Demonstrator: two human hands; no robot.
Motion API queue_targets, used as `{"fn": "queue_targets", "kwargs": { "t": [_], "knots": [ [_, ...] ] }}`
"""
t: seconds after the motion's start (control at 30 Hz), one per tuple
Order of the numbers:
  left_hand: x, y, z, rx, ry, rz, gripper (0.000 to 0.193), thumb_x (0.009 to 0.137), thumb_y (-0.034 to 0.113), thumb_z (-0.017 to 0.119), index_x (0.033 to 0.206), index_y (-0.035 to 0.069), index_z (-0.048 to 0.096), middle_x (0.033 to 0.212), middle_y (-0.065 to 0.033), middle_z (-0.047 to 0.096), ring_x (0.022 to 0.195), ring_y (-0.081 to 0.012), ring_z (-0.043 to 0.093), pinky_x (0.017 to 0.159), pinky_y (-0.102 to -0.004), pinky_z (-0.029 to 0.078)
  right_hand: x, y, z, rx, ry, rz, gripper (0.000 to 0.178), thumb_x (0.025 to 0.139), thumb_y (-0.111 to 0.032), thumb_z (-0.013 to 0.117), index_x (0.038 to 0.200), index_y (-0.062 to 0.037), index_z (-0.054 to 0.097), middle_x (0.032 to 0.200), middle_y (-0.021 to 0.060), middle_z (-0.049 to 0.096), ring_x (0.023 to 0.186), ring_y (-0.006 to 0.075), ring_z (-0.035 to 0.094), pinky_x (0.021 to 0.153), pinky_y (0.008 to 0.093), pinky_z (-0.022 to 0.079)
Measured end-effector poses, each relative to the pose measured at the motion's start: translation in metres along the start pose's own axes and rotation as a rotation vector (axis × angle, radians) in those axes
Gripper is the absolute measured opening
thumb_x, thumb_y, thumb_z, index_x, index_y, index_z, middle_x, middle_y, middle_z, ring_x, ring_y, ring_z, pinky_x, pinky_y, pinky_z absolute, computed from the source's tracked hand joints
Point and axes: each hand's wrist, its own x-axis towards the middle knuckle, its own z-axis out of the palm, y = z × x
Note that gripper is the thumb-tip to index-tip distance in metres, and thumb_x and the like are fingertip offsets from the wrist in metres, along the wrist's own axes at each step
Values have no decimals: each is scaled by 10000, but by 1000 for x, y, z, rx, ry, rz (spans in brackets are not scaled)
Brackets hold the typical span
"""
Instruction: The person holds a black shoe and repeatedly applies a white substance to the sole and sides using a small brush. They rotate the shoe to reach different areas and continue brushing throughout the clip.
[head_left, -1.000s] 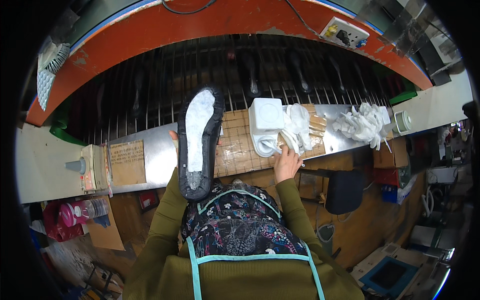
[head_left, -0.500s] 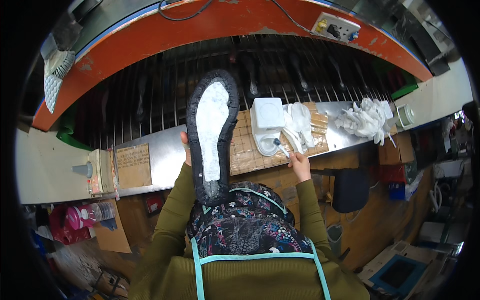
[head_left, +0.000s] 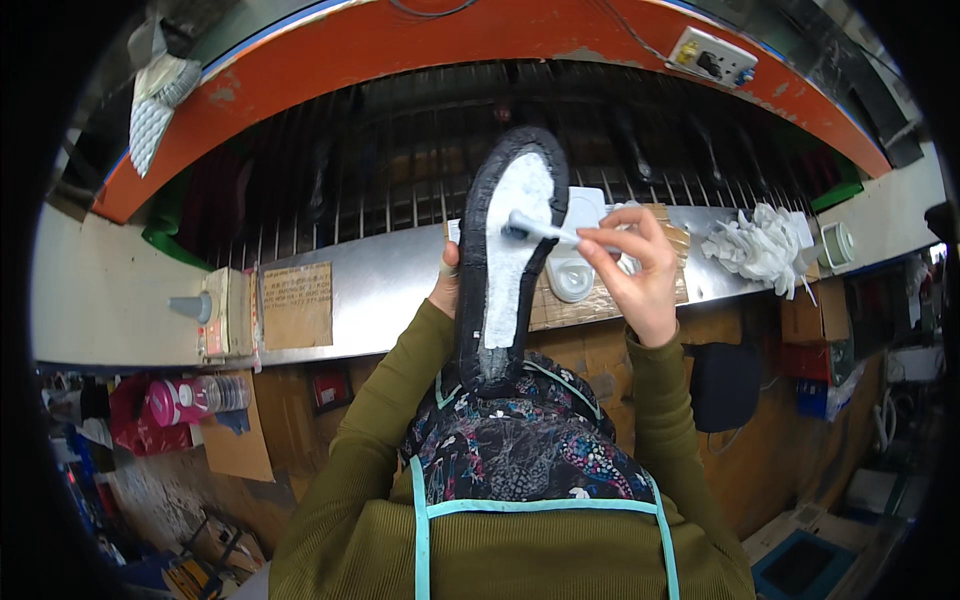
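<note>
My left hand (head_left: 447, 285) grips a black shoe upper (head_left: 472, 290) from its left side, most of the fingers hidden behind it. The shoe's underside is turned up toward me, toe end away. A white insole piece (head_left: 503, 290) covers the middle of that underside, inside the black folded edge. Between the fingertips of my right hand (head_left: 645, 275) is a small brush (head_left: 552, 232) with a pale handle. Its dark bristles touch the white piece near its middle. Behind the shoe, partly hidden, stands a white container (head_left: 573, 281) with a round cup.
Crumpled white cloths (head_left: 760, 250) lie on the metal bench (head_left: 370, 285) at the right. A rack of thin bars (head_left: 400, 190) runs under an orange beam (head_left: 330, 75), with dark shoe shapes on it. Cardboard (head_left: 297, 305) and a bottle (head_left: 225, 393) are at the left.
My right hand has lifted the brush from the white container's cup and brought it onto the shoe's underside. The shoe appears farther right in the picture, still in my left hand.
</note>
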Motion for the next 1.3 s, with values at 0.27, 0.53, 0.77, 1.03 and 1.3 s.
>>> {"fn": "queue_targets", "kwargs": {
  "t": [0.27, 0.53, 0.77, 1.03, 1.3],
  "knots": [
    [-20, 10, -4, -28, 145, 113, 1150, 603, 818, 652, 1399, 24, 408, 1262, -158, 580, 1108, -253, 615, 944, -352, 535, -17, 2, 35, -431, 104, -320, 215, 728, -166, 793, 941, -162, 764, 919, 13, 601, 741, 132, 525, 773, 335, 286],
    [-33, 35, -29, 0, 145, 169, 1145, 632, 864, 564, 1420, 52, 386, 1251, -169, 577, 1085, -274, 622, 939, -396, 543, -51, -18, 59, -248, -30, -384, 241, 696, -139, 808, 932, -151, 759, 893, 25, 607, 785, 151, 541, 764, 335, 285],
    [-32, 47, -25, -11, 246, 238, 1157, 630, 854, 581, 1430, 47, 365, 1281, -165, 556, 1140, -270, 587, 986, -389, 510, 0, -14, 85, -444, 45, -471, 275, 688, -105, 807, 956, -139, 757, 968, 39, 594, 793, 160, 543, 771, 322, 332],
    [-38, 57, -37, 69, 234, 217, 1175, 640, 876, 538, 1422, 18, 361, 1288, -168, 548, 1105, -275, 598, 940, -399, 522, -10, -24, 83, -165, -86, -273, 221, 714, -149, 797, 930, -120, 760, 995, 57, 612, 770, 153, 544, 767, 309, 311],
    [-46, 57, -49, 240, 194, 163, 1201, 582, 807, 678, 1439, 31, 354, 1358, -135, 516, 1201, -250, 543, 1007, -379, 472, 71, -6, 102, -170, 139, -127, 142, 771, -180, 769, 891, -105, 759, 952, 25, 567, 658, 136, 494, 753, 316, 318]
  ]
}}
